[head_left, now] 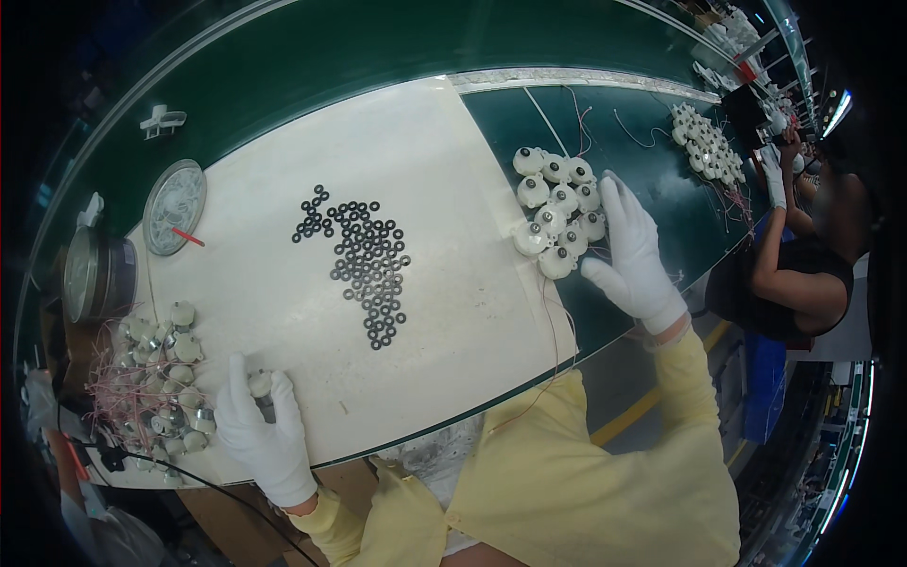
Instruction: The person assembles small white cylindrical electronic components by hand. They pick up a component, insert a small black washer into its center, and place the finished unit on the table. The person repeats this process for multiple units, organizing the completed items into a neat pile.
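Observation:
Both my hands wear white gloves. My left hand (262, 437), at the lower left of the table, has its thumb and fingers round a small white-and-silver motor (260, 384). Beside it lies a pile of similar small motors (179, 373) with tangled pink wires. My right hand (635, 248) is open, thumb and fingers apart, against the right side of a cluster of round white motors (564, 198). These stand packed together with dark shafts upward; whether my fingertips touch them I cannot tell. Many black rings (368, 255) lie scattered mid-table, between my hands.
A round clear dish (176, 208) with a red stick stands at the far left, near a stacked round container (99, 274). More white motors (707, 146) sit at the far right, by a co-worker (803, 246). A black cable (222, 491) crosses the near left edge.

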The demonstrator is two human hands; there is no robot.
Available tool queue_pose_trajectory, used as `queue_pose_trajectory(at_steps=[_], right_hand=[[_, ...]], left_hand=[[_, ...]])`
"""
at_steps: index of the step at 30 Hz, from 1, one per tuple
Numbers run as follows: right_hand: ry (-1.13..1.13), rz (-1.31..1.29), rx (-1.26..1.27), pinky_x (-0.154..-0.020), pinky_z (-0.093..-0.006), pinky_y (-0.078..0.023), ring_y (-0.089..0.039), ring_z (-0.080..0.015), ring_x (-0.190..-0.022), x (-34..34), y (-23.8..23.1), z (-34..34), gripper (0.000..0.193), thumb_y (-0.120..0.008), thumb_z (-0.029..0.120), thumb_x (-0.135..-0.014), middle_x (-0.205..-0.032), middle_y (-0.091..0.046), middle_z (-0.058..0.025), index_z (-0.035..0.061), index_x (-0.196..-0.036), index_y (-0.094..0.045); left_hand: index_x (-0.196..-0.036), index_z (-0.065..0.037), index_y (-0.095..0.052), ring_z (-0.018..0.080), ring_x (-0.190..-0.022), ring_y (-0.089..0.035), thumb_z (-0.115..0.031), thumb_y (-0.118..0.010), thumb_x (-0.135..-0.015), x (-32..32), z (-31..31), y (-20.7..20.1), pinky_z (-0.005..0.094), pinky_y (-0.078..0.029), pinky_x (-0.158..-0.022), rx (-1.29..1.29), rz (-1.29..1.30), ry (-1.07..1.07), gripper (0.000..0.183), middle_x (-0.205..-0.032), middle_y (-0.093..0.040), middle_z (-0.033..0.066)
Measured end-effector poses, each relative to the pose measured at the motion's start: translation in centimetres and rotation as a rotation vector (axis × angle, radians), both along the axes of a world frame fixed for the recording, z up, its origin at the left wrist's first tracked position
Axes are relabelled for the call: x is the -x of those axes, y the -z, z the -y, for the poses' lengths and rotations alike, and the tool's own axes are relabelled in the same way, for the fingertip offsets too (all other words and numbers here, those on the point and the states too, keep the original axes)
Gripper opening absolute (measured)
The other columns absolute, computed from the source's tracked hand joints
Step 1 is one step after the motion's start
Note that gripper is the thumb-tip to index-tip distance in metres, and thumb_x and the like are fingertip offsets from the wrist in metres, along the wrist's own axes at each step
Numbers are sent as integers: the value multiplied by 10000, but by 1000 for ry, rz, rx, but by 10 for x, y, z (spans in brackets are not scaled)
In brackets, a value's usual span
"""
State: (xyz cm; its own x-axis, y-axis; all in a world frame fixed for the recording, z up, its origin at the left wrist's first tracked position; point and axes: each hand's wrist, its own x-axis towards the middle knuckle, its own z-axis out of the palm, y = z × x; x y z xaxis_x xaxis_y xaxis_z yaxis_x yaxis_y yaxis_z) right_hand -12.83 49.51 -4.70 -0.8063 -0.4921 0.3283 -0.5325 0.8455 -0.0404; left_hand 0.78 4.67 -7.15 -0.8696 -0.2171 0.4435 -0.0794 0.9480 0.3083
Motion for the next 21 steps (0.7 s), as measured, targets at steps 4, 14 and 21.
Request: queue_pose_trajectory(at_steps=[4,14,21], right_hand=[[85,-82,115,-1032,-503,-439,-531,-472,-1273,3,3,-1,719,-650,409,-939,-1438,-509,-280,15,-1500,-433],[75,-56,155,-763,-388,-463,-660,-263,-833,-11,-15,-4,183,-758,123,-834,-961,-722,-69,88,-1013,-744],[128,-38,270,-875,-386,-497,-655,-307,-971,-18,-24,17,270,-701,41,-885,-1082,-725,-131,52,-1152,-740]], left_hand=[[-1368,-26,-614,301,-827,-608,-127,-769,-878,1,-3,-3,423,-487,-759,13,-12,-20,523,-938,-665,97],[-1373,-27,-624,212,-734,-555,-77,-775,-881,-3,-4,4,370,-472,-664,-83,-34,-36,517,-849,-610,50],[-1394,10,-601,182,-719,-548,-23,-753,-879,-18,-5,4,335,-468,-655,-381,-88,-25,538,-885,-642,43]])
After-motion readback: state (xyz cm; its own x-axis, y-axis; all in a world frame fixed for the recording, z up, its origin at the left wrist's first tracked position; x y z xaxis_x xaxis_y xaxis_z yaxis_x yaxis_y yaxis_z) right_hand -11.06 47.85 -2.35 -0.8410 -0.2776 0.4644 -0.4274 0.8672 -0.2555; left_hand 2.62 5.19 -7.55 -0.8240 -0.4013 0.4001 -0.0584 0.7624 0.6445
